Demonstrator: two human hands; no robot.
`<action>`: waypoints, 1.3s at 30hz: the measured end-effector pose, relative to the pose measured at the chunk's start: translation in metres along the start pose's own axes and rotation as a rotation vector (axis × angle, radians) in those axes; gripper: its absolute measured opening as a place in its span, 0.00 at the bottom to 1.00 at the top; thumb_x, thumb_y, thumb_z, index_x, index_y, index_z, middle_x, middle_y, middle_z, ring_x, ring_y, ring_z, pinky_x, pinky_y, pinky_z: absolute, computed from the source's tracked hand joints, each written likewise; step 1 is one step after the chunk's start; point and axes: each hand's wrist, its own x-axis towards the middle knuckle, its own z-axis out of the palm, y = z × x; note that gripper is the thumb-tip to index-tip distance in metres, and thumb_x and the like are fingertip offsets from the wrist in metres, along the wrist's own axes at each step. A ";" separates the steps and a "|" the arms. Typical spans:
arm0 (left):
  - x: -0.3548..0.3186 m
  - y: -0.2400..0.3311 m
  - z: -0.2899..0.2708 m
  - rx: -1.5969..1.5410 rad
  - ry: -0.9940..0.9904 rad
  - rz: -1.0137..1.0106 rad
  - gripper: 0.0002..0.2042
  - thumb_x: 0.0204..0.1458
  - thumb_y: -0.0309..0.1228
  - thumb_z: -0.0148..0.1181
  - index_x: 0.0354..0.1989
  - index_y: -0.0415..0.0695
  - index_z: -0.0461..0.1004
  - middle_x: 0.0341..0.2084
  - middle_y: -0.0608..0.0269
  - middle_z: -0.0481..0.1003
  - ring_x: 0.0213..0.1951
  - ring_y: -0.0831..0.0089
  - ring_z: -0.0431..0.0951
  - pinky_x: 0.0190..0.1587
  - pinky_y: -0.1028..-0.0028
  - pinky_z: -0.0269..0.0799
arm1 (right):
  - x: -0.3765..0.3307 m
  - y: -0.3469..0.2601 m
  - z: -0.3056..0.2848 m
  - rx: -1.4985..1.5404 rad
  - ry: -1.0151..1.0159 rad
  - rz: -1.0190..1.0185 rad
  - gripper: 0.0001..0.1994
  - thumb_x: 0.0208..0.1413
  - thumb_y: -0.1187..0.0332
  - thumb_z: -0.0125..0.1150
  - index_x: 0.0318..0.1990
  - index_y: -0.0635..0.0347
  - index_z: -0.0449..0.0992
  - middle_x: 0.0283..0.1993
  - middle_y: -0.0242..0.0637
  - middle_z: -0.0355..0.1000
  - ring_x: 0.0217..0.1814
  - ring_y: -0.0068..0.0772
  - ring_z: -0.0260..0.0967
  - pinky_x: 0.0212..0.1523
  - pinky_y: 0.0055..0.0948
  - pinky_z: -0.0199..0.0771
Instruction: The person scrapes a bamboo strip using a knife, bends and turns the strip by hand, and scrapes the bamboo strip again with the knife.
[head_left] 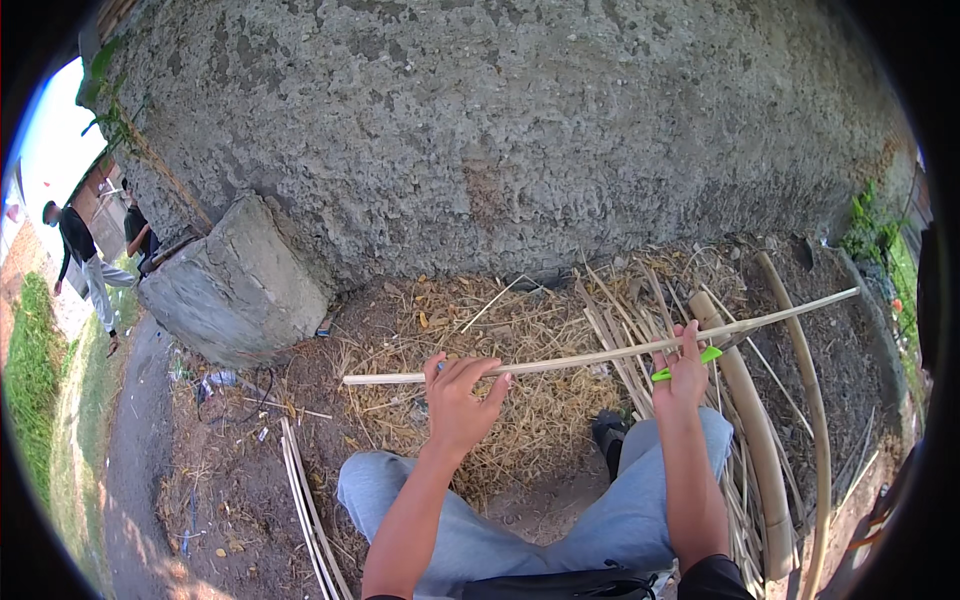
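Note:
A long pale bamboo strip [570,362] lies crosswise above my lap, its right end a little higher than its left. My left hand [465,402] is closed around it near the left end, fingers over the top and thumb on the near side. Farther right, my right hand [682,378] grips a knife with a bright green handle [709,355]; its dark blade [733,341] points up to the right, close to the strip. The strip also passes through the fingers of this hand. Part of the handle is hidden by my palm.
Beside my right leg lie a thick bamboo pole [750,430], a thinner curved pole [805,400] and several split strips. More strips [305,500] lie at the left. Shavings [540,440] cover the ground before a rough wall [500,130]. A concrete block [240,285] stands left; two people are beyond.

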 end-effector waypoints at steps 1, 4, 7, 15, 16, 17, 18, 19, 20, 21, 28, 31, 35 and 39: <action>0.000 0.000 0.000 -0.010 -0.012 -0.011 0.09 0.48 0.34 0.67 0.34 0.45 0.81 0.33 0.64 0.81 0.39 0.68 0.79 0.61 0.61 0.54 | 0.000 0.000 0.000 -0.001 0.000 0.000 0.11 0.61 0.59 0.61 0.39 0.49 0.65 0.37 0.24 0.69 0.19 0.14 0.45 0.51 0.38 0.76; 0.000 0.000 0.000 -0.019 -0.013 -0.013 0.08 0.47 0.32 0.66 0.34 0.44 0.81 0.33 0.64 0.81 0.40 0.68 0.79 0.61 0.60 0.54 | -0.002 -0.001 0.002 -0.024 -0.004 0.001 0.09 0.62 0.60 0.59 0.38 0.49 0.66 0.36 0.23 0.69 0.16 0.14 0.41 0.51 0.38 0.76; -0.001 -0.001 0.000 -0.037 -0.009 -0.012 0.08 0.47 0.31 0.65 0.35 0.44 0.81 0.33 0.64 0.81 0.40 0.67 0.79 0.60 0.60 0.55 | -0.002 0.000 0.002 -0.034 -0.001 -0.008 0.09 0.63 0.60 0.58 0.38 0.50 0.66 0.35 0.24 0.68 0.17 0.14 0.42 0.51 0.38 0.77; 0.000 -0.003 -0.002 -0.028 -0.033 0.043 0.09 0.44 0.29 0.67 0.35 0.44 0.80 0.33 0.62 0.81 0.39 0.65 0.78 0.55 0.64 0.62 | 0.003 0.001 0.001 -0.013 -0.022 -0.009 0.13 0.63 0.61 0.58 0.49 0.55 0.66 0.47 0.33 0.73 0.30 0.18 0.59 0.50 0.39 0.80; -0.001 -0.003 -0.002 -0.036 -0.036 0.037 0.10 0.44 0.28 0.68 0.36 0.44 0.80 0.33 0.61 0.81 0.40 0.64 0.78 0.55 0.64 0.63 | -0.001 0.000 0.006 -0.025 0.009 -0.027 0.13 0.64 0.61 0.56 0.50 0.57 0.67 0.48 0.34 0.73 0.21 0.13 0.49 0.50 0.39 0.80; -0.001 -0.003 -0.001 -0.039 -0.036 0.039 0.10 0.44 0.28 0.68 0.36 0.44 0.80 0.33 0.61 0.81 0.40 0.64 0.78 0.55 0.64 0.63 | -0.002 -0.001 0.006 -0.024 0.011 -0.031 0.13 0.64 0.61 0.56 0.50 0.57 0.67 0.48 0.34 0.73 0.21 0.13 0.49 0.50 0.39 0.80; -0.001 -0.003 -0.001 -0.043 -0.045 0.035 0.10 0.43 0.28 0.69 0.36 0.43 0.80 0.34 0.60 0.80 0.41 0.63 0.77 0.54 0.64 0.63 | -0.002 -0.003 0.006 -0.009 0.003 -0.033 0.16 0.64 0.61 0.55 0.54 0.59 0.66 0.51 0.38 0.72 0.21 0.13 0.49 0.50 0.39 0.80; -0.002 -0.003 -0.001 -0.046 -0.053 0.032 0.11 0.43 0.28 0.69 0.37 0.43 0.80 0.35 0.59 0.80 0.42 0.61 0.77 0.54 0.63 0.64 | -0.002 -0.004 0.006 0.006 -0.005 -0.035 0.18 0.65 0.62 0.54 0.57 0.61 0.65 0.55 0.41 0.72 0.20 0.14 0.49 0.50 0.39 0.80; -0.002 -0.002 0.000 -0.051 -0.054 0.037 0.11 0.43 0.28 0.69 0.37 0.43 0.80 0.35 0.59 0.80 0.42 0.61 0.77 0.54 0.63 0.64 | 0.000 -0.005 0.003 0.008 -0.002 -0.040 0.18 0.65 0.62 0.54 0.57 0.61 0.65 0.55 0.41 0.72 0.20 0.14 0.49 0.50 0.39 0.80; -0.002 -0.002 0.000 -0.045 -0.053 0.027 0.12 0.43 0.28 0.69 0.37 0.42 0.80 0.36 0.58 0.80 0.43 0.61 0.76 0.54 0.62 0.64 | 0.005 -0.003 -0.001 0.001 -0.045 -0.035 0.19 0.65 0.62 0.54 0.58 0.62 0.64 0.55 0.42 0.71 0.19 0.13 0.48 0.50 0.39 0.80; -0.001 -0.001 -0.006 -0.007 -0.022 0.066 0.11 0.44 0.28 0.68 0.37 0.42 0.79 0.37 0.60 0.78 0.42 0.60 0.76 0.50 0.63 0.66 | 0.006 -0.001 -0.006 -0.024 -0.151 -0.008 0.18 0.66 0.65 0.51 0.59 0.64 0.64 0.54 0.44 0.71 0.21 0.14 0.53 0.53 0.40 0.78; -0.002 -0.002 -0.006 0.020 -0.036 0.065 0.11 0.44 0.28 0.68 0.38 0.43 0.79 0.37 0.61 0.78 0.42 0.60 0.76 0.50 0.63 0.66 | 0.006 -0.001 -0.003 -0.007 -0.126 0.010 0.19 0.68 0.65 0.48 0.62 0.65 0.61 0.53 0.41 0.72 0.25 0.17 0.59 0.56 0.40 0.76; -0.005 -0.005 -0.005 0.044 -0.036 0.064 0.12 0.45 0.29 0.68 0.39 0.43 0.79 0.37 0.61 0.78 0.42 0.60 0.75 0.50 0.64 0.66 | 0.004 -0.002 0.001 -0.033 -0.140 0.024 0.20 0.68 0.65 0.47 0.62 0.65 0.60 0.54 0.43 0.70 0.35 0.22 0.67 0.57 0.42 0.75; -0.008 -0.006 -0.004 0.024 -0.087 0.009 0.12 0.45 0.27 0.68 0.39 0.41 0.79 0.39 0.57 0.78 0.45 0.57 0.76 0.51 0.60 0.68 | 0.009 -0.002 -0.005 -0.060 -0.177 0.043 0.21 0.68 0.65 0.45 0.64 0.65 0.57 0.59 0.45 0.67 0.53 0.36 0.70 0.60 0.43 0.73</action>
